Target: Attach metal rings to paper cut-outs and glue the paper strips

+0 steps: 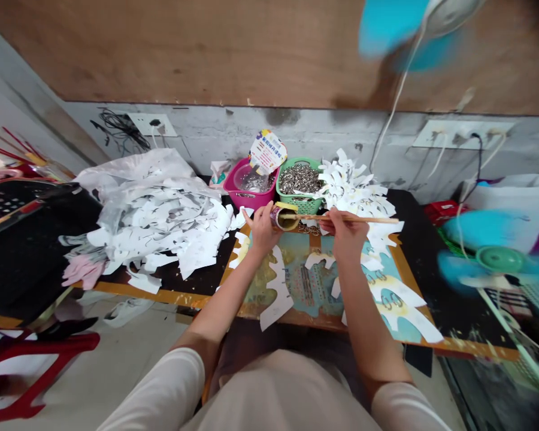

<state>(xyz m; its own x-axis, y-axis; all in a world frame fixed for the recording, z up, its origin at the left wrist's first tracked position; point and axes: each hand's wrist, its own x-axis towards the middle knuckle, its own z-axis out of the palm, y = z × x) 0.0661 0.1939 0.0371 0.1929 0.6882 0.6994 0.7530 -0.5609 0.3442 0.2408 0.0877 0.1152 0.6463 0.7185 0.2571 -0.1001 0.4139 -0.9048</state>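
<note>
My left hand (264, 227) grips a small can (286, 219) with a yellowish rim, tipped so its mouth faces right. In my right hand (345, 236) is a thin wooden-handled brush (372, 219), lying nearly level, with its far end in the can's mouth. Below my hands, a blue, stained board (305, 281) covers the table. White cut-out paper pieces lie on it, one wavy piece (278, 293) near its left part. At the right, pieces (393, 296) carry metal rings and yellowish smears.
Behind the can stand a pink basket (251, 199) and a green basket (300, 205) full of metal rings. A large heap of cut paper (157, 221) fills the left, with a smaller pile (357, 188) at right. A blurred blue fan (498, 257) is at far right.
</note>
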